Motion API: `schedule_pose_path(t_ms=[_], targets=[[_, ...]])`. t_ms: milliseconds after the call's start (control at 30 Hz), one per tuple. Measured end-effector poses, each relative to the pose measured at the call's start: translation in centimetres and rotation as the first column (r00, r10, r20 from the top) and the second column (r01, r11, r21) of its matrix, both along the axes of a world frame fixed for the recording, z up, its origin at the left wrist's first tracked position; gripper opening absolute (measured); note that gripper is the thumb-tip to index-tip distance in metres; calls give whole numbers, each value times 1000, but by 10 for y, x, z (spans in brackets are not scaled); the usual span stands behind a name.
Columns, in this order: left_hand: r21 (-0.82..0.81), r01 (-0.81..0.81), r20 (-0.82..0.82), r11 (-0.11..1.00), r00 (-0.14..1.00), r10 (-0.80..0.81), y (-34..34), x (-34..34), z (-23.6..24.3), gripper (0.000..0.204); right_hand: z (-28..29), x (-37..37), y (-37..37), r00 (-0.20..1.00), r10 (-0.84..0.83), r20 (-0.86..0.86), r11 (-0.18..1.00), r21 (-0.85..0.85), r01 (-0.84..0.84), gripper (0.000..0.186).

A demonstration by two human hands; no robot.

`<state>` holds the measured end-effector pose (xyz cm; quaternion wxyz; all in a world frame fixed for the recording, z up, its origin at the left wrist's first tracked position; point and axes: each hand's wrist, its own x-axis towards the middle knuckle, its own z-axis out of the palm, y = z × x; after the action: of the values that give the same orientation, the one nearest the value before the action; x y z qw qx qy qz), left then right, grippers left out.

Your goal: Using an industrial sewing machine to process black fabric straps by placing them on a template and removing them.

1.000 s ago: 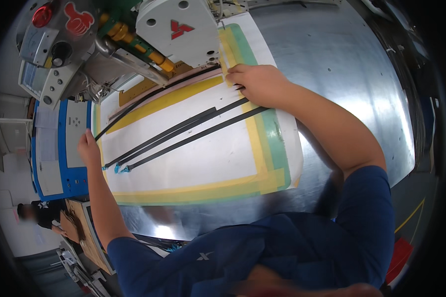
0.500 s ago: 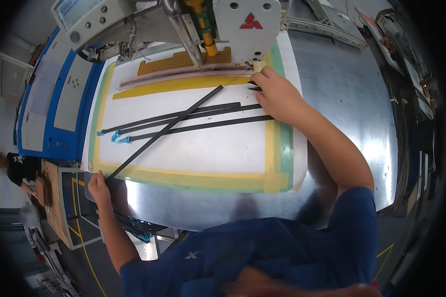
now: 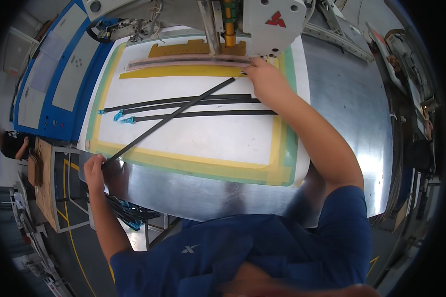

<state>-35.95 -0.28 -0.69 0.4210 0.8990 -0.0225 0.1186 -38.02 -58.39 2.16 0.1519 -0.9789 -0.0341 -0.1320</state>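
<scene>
Diagonally slanted black strip [image 3: 168,121]; runs far-right from left hand [image 3: 93,172]

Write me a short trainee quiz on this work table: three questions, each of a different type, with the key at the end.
1. Count: how many dark strips with blue tips lie on the white sheet?

2. True or false: the held strip, gripped near one end by the left hand, runs parallel to the strips in question 1.

3. Choose one: which is nearest to the white machine head?
A) the blue tips
B) the right hand
C) the left hand

Key:
1. Three.
2. False; in this view it slants across them.
3. B.
</scene>
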Motion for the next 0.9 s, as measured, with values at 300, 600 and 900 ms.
schedule_pose_path(t_ms=[300, 600, 900], targets=[[-167, 758, -193, 630, 601, -775, -143, 23, 103, 25, 100, -84, 29, 953, 300, -40, 823, 517, -237, 21], [-366, 892, 482, 265, 425, -766, -319, -17, 195, 27, 126, -137, 51, 933, 247, 263, 172, 935, -309, 55], [-46, 907, 511, 419, 382, -770, -350, -44, 177, 26, 144, -143, 9, 917, -166, 364, -87, 921, -381, 50]])
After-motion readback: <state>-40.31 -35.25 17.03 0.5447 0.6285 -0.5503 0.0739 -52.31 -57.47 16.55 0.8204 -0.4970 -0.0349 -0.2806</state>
